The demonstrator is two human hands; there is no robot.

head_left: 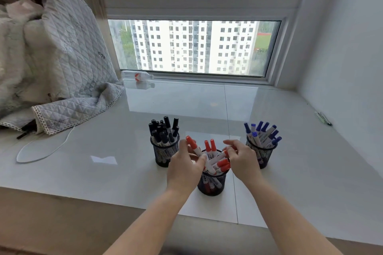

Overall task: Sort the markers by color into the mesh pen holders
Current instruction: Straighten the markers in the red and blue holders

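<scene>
Three black mesh pen holders stand on the white sill. The left holder (165,154) is full of black markers (162,130). The right holder (261,154) carries blue markers (263,132). The near middle holder (211,184) contains red markers (219,163). My left hand (184,163) pinches a red marker (192,146) that tilts up to the left over the middle holder. My right hand (241,157) has its fingers curled on a red-capped marker (222,154) leaning in that holder.
A quilted blanket (68,64) is piled at the left, with a white cable (41,151) looping in front of it. A plastic bottle (137,75) lies by the window. Pens (323,118) lie at the right wall. The sill's front edge (124,206) is near me.
</scene>
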